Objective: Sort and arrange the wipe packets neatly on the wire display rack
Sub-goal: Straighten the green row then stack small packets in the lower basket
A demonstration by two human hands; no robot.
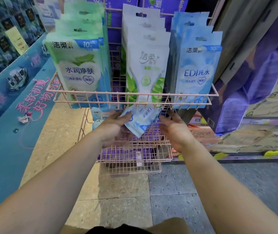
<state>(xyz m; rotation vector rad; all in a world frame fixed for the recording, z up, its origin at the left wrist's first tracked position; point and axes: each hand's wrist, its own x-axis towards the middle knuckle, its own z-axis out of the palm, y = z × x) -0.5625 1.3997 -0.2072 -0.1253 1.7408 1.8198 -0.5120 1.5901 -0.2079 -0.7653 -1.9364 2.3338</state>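
A pink wire display rack [134,95] holds three upright stacks on its top shelf: green wipe packets [77,65] on the left, white packets [146,65] in the middle and blue packets [197,70] on the right. Under that shelf my left hand [111,127] grips a loose blue wipe packet [141,120], tilted. My right hand [175,130] hovers just right of the packet, fingers apart, holding nothing. Further blue packets [99,115] lie on the shelf behind my left hand, partly hidden.
Lower pink wire shelves [131,159] jut out below my hands. A teal display base [8,132] runs along the left. Purple product packs and cardboard boxes [253,129] stand on the right. The floor in front is tiled.
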